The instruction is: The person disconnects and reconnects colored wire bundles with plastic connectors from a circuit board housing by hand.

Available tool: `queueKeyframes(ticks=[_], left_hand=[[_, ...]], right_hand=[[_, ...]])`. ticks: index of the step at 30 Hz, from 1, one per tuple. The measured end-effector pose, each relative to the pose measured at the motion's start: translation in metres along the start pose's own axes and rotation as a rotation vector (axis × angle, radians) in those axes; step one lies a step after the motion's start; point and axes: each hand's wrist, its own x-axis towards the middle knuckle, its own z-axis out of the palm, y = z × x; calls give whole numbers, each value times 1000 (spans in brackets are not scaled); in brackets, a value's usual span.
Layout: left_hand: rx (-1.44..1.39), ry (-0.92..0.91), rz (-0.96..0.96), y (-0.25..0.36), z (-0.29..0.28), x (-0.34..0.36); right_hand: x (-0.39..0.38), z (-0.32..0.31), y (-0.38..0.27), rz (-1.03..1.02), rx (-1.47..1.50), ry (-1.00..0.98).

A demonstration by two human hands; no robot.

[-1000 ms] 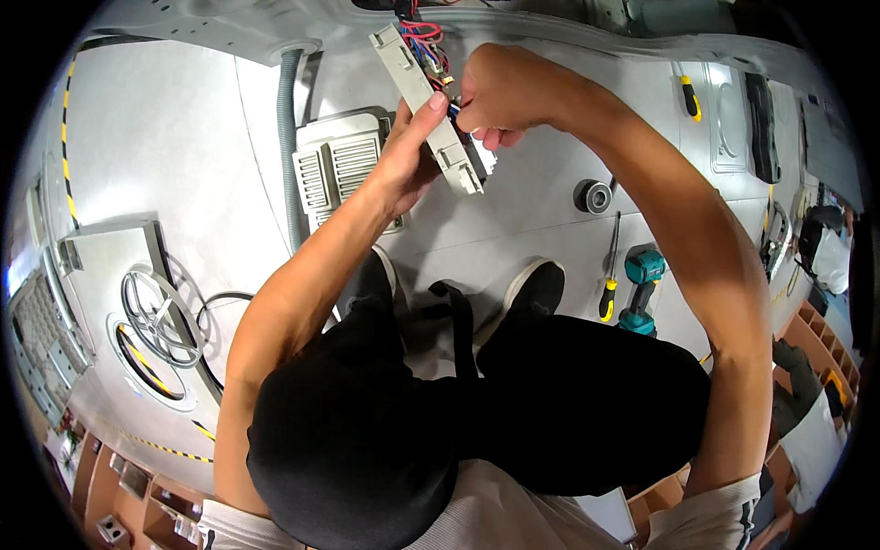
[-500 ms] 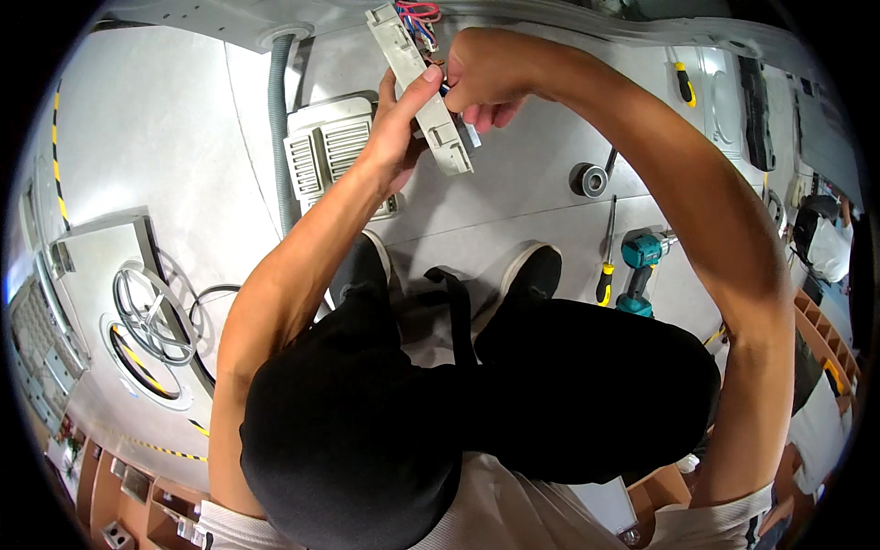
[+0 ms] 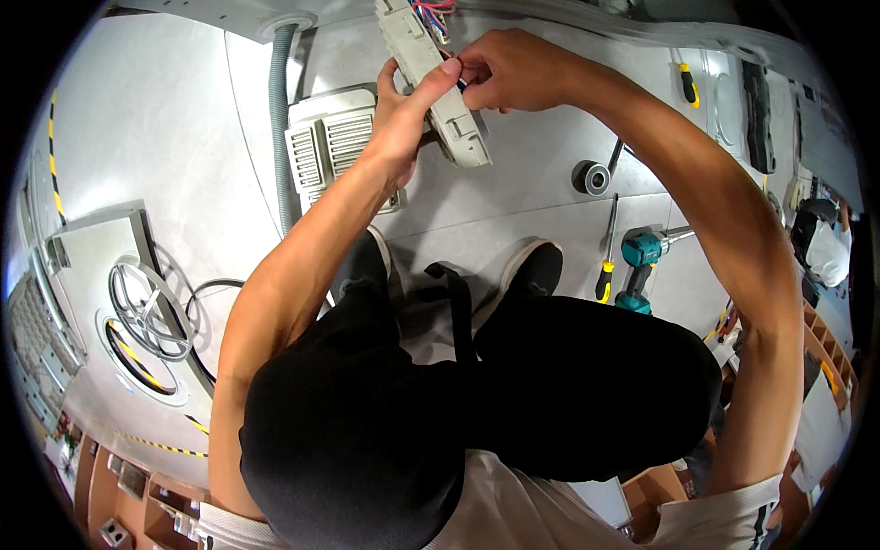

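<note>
My left hand [image 3: 405,115] is wrapped round a long off-white plastic housing [image 3: 423,57], its thumb lying across the top face. The housing is tilted, its lower end toward my right. Red, blue and white wires [image 3: 434,11] come out beside its upper end. At the housing's right edge, my right hand [image 3: 510,70] is closed in a pinch, thumb and forefinger together. A small dark blue and white piece shows at those fingertips; the fingers mostly hide it, and I cannot tell what it is.
Beneath my left forearm a vented off-white panel [image 3: 316,115] lies beside a grey corrugated hose [image 3: 279,128]. Right of my feet are a round metal part [image 3: 596,179], a screwdriver [image 3: 604,282] and a teal power drill [image 3: 639,266]. A panel with a round opening [image 3: 92,240] lies left.
Both hands and the housing have shifted slightly to the right. The housing has rolled a little, so more of its side shows. My right-hand fingers are tucked in more.
</note>
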Motion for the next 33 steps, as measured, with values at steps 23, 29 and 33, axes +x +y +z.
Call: queueKeyframes(ticks=[23,29,33], left_hand=[[-164,-117,-91,17,5,-17],[-165,-106,-74,10,-2,-12],[-99,-76,-75,12,-2,-13]], right_hand=[[-13,-16,-12,-43,184,-40],[-13,-9,-15,-73,130,11],[-13,1,-26,89,170,18]])
